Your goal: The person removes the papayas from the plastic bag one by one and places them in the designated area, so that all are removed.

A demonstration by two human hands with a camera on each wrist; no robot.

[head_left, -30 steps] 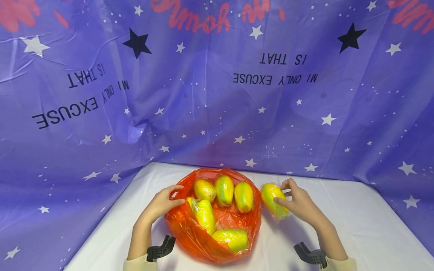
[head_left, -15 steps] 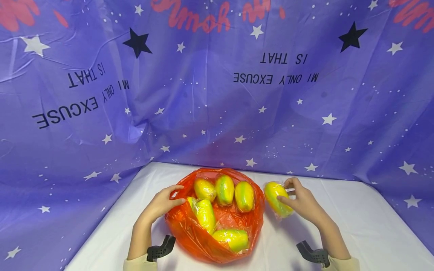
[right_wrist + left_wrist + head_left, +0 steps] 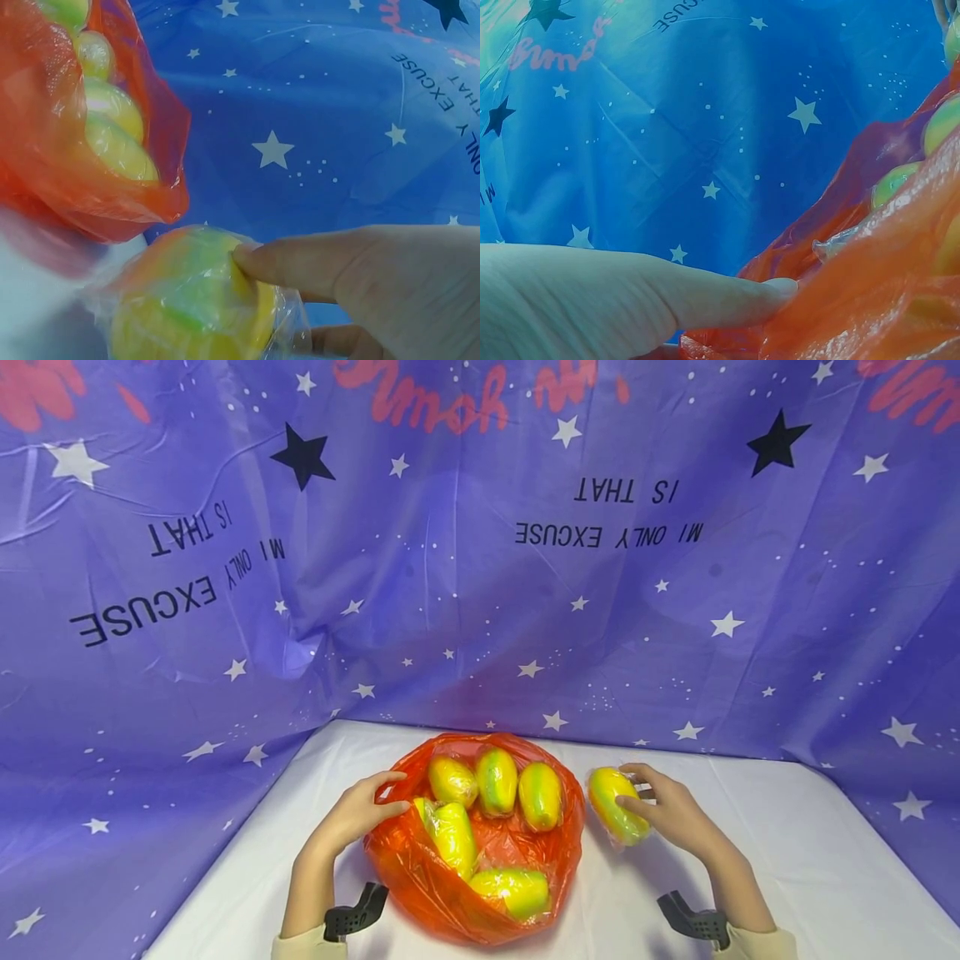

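Observation:
A red plastic bag [image 3: 420,885] lies spread on the white table, its mouth facing up. Inside are several plastic-wrapped, yellow-green mangoes [image 3: 497,782]. My left hand [image 3: 358,814] pinches the bag's left rim between thumb and fingers; in the left wrist view, the thumb [image 3: 727,300] lies against the red film. To the right of the bag, apart from it, my right hand [image 3: 671,810] grips one more wrapped mango [image 3: 615,806]. The right wrist view shows the thumb [image 3: 292,262] pressed on this mango [image 3: 195,300], which has an orange blush and clear wrap; most other fingers are hidden.
A white cloth [image 3: 810,860] covers the table. Purple sheeting [image 3: 480,610] with stars and upside-down lettering hangs behind it and at both sides. Each wrist bears a black bracket, the left bracket [image 3: 357,912] and the right bracket [image 3: 692,920].
My right hand has shifted slightly right with the mango, away from the bag. The bag's right rim has spread out a little. My left hand stays at the rim.

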